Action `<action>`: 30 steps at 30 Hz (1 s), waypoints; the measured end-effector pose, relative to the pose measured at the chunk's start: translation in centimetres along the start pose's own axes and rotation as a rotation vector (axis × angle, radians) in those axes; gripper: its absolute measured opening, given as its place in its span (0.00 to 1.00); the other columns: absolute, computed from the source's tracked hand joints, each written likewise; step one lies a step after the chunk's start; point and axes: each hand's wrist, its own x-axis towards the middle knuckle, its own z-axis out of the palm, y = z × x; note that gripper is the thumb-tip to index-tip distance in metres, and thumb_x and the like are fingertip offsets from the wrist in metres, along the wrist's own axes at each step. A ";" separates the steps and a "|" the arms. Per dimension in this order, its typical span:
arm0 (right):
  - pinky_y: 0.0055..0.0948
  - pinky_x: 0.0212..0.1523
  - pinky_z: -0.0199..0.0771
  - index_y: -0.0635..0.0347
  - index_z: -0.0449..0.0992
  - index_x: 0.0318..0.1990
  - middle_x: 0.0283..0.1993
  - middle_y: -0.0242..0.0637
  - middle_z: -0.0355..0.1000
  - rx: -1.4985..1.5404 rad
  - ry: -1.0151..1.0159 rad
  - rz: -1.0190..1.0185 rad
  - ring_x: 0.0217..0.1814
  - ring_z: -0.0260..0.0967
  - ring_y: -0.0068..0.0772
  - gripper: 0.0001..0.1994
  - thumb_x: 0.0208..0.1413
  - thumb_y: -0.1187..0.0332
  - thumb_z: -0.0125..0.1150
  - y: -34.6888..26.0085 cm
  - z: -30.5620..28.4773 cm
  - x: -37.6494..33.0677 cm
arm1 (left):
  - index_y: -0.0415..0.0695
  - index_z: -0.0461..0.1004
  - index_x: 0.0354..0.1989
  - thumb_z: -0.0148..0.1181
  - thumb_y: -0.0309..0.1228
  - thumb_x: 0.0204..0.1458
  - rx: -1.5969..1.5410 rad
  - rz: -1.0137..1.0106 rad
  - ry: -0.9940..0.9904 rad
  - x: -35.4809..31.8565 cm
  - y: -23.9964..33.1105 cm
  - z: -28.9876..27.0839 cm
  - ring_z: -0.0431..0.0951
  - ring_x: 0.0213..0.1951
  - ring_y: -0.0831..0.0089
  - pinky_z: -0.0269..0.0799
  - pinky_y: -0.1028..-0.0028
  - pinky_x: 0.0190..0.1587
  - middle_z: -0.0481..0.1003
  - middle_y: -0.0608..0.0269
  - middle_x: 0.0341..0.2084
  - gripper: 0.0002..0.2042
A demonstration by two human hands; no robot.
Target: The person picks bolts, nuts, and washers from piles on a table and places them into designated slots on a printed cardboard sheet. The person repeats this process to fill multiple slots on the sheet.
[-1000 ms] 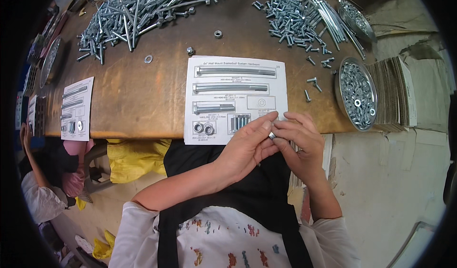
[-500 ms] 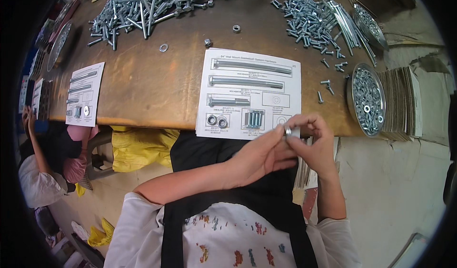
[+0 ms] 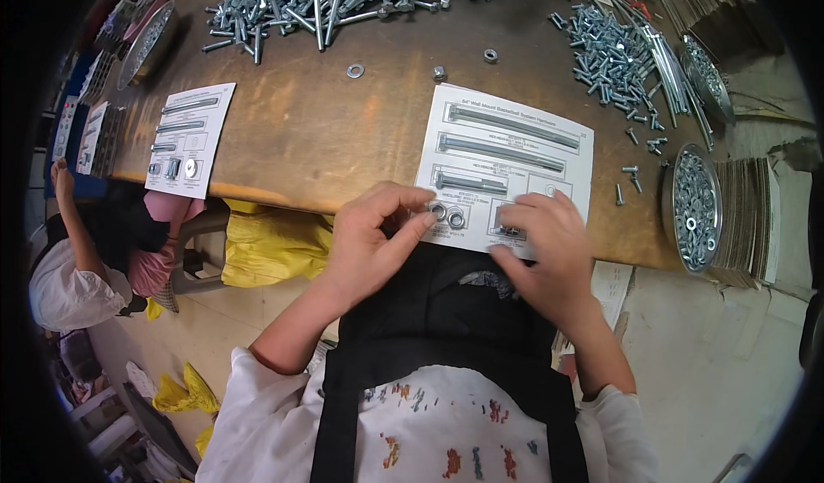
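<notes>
A printed sheet (image 3: pixel 515 133) with pictures of bolts, nuts and washers lies at the table's near edge. Over its lower left corner is my left hand (image 3: pixel 371 236), closed, with fingers curled in and thumb and forefinger tips close together beside the pictured nuts. What it holds, if anything, is hidden. My right hand (image 3: pixel 554 255) hovers over the lower right part of the sheet, open and slightly blurred, its thumb apart from the fingers. Beyond the sheet lie a loose nut (image 3: pixel 439 72), another nut (image 3: pixel 490 55) and a flat washer (image 3: pixel 355 71).
Long bolts (image 3: pixel 343 6) are heaped at the back; short bolts (image 3: pixel 609 54) lie at the back right. A metal bowl of washers (image 3: pixel 693 208) stands beside stacked cardboard (image 3: pixel 745 217). Another sheet (image 3: pixel 190 139) lies to the left. A co-worker (image 3: pixel 86 260) sits at far left.
My hands have drawn apart; the left moved left and curled, the right opened. The small silver ring between my fingertips is no longer visible. The whole view has shifted.
</notes>
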 end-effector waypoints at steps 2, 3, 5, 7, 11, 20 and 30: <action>0.54 0.62 0.64 0.54 0.76 0.41 0.42 0.34 0.75 0.035 0.006 -0.026 0.51 0.73 0.39 0.17 0.41 0.70 0.73 -0.7 1.8 0.9 | 0.41 0.79 0.45 0.67 0.25 0.51 0.190 0.037 -0.067 0.8 0.9 -0.6 0.75 0.27 0.72 0.70 0.74 0.32 0.75 0.59 0.29 0.12; 0.54 0.62 0.64 0.54 0.76 0.42 0.41 0.34 0.75 0.047 0.016 -0.025 0.50 0.73 0.38 0.17 0.42 0.71 0.73 -0.9 2.5 1.2 | 0.41 0.79 0.45 0.68 0.25 0.50 0.259 0.072 -0.099 1.0 0.8 -0.5 0.74 0.26 0.72 0.70 0.75 0.31 0.74 0.59 0.28 0.13; 0.54 0.62 0.64 0.55 0.76 0.42 0.38 0.34 0.75 0.052 0.050 -0.035 0.49 0.72 0.37 0.16 0.43 0.71 0.72 -0.7 3.9 1.4 | 0.41 0.79 0.45 0.69 0.24 0.48 0.345 0.158 -0.133 1.2 0.5 -0.3 0.73 0.25 0.68 0.69 0.73 0.29 0.72 0.59 0.27 0.14; 0.54 0.62 0.64 0.55 0.77 0.40 0.39 0.35 0.75 0.041 0.047 -0.039 0.47 0.73 0.40 0.15 0.44 0.73 0.72 -0.5 4.4 1.3 | 0.41 0.80 0.44 0.69 0.25 0.48 0.370 0.183 -0.129 1.3 0.1 -0.1 0.73 0.25 0.69 0.70 0.73 0.29 0.72 0.59 0.27 0.14; 0.50 0.59 0.67 0.56 0.77 0.40 0.39 0.36 0.76 0.030 0.061 -0.003 0.46 0.73 0.42 0.15 0.42 0.72 0.73 -0.5 3.1 1.3 | 0.41 0.80 0.44 0.70 0.24 0.48 0.325 0.124 -0.143 1.2 0.3 -0.1 0.75 0.26 0.70 0.70 0.73 0.31 0.73 0.59 0.29 0.14; 0.27 0.38 0.73 0.65 0.78 0.43 0.37 0.41 0.78 0.105 0.361 0.559 0.35 0.76 0.32 0.09 0.57 0.74 0.58 11.4 -4.5 -0.6 | 0.38 0.80 0.43 0.65 0.22 0.52 0.030 -0.005 0.008 1.3 -2.3 -0.9 0.77 0.28 0.73 0.73 0.75 0.32 0.76 0.58 0.29 0.10; 0.33 0.39 0.72 0.56 0.83 0.33 0.31 0.30 0.75 0.074 -0.081 0.038 0.38 0.72 0.35 0.05 0.49 0.68 0.68 4.9 -0.1 3.6 | 0.39 0.80 0.44 0.67 0.24 0.52 0.354 0.034 -0.181 4.8 0.2 -0.7 0.75 0.28 0.74 0.70 0.75 0.32 0.74 0.62 0.31 0.11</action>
